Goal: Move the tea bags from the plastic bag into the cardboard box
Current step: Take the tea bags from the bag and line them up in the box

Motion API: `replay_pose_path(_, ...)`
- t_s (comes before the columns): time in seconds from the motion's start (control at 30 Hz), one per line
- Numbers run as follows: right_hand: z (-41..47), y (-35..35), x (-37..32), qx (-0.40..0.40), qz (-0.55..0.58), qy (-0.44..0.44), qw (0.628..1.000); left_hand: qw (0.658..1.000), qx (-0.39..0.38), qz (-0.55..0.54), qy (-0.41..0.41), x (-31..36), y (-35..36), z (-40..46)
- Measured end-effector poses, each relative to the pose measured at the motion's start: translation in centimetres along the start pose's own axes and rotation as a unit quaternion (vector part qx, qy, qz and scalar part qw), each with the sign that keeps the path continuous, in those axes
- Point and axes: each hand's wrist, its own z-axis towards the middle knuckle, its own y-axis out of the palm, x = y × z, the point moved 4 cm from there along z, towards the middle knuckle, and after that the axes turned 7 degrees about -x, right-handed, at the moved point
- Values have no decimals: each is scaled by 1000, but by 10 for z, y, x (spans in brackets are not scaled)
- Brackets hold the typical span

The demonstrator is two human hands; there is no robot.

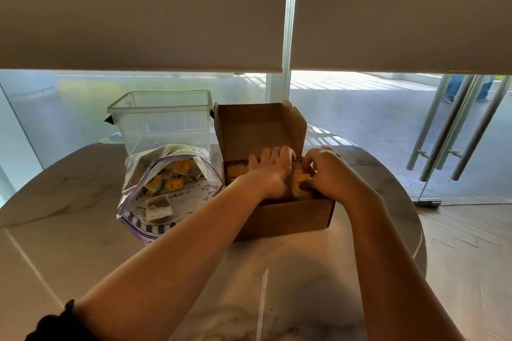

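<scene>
Both hands being held inside the cardboard box (pixel 279 216) on the bench (pixel 83 230), left hand (pixel 270 171) fingers spread over tea bags (pixel 235 173), right hand (pixel 322 174) fingers curled, pinching a yellow-tagged bag, more tea bags being kept in the plastic bag (pixel 166 188) just left.

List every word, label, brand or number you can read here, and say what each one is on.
No text can be read.
Yellow tags on the tea bags in the plastic bag: dark marks, too blurred.
Plastic bag front: purple printing and stripes, too small.
Yellow tag at the right hand in the cardboard box: blurred.
Clear plastic container: no print visible.
</scene>
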Motion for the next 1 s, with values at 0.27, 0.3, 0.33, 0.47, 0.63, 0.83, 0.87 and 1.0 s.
replay_pose_path(0.27,-3,-6,16,105,112,12,988,999,43,11,-27,-5,2,3)
replay_pose_path(0.3,-3,-6,17,117,115,15,986,999,41,14,-30,-5,2,3)
replay_pose_path(0.33,-3,-6,18,130,119,18,984,999,34,15,-31,-5,1,3)
replay_pose_path(0.47,-4,-8,16,161,130,15,978,999,26,-42,-8,-10,-12,-10)
replay_pose_path(0.63,-11,-11,-12,179,136,-36,974,982,154,-104,45,-21,-46,-49)
replay_pose_path(0.83,-32,-2,-80,161,204,-130,957,938,326,-81,84,-51,-75,-134)
replay_pose_path(0.87,-37,1,-92,142,226,-145,953,933,344,-80,72,-58,-76,-147)
replay_pose_path(1.0,-57,21,-136,12,321,-174,931,911,403,-84,20,-88,-74,-192)
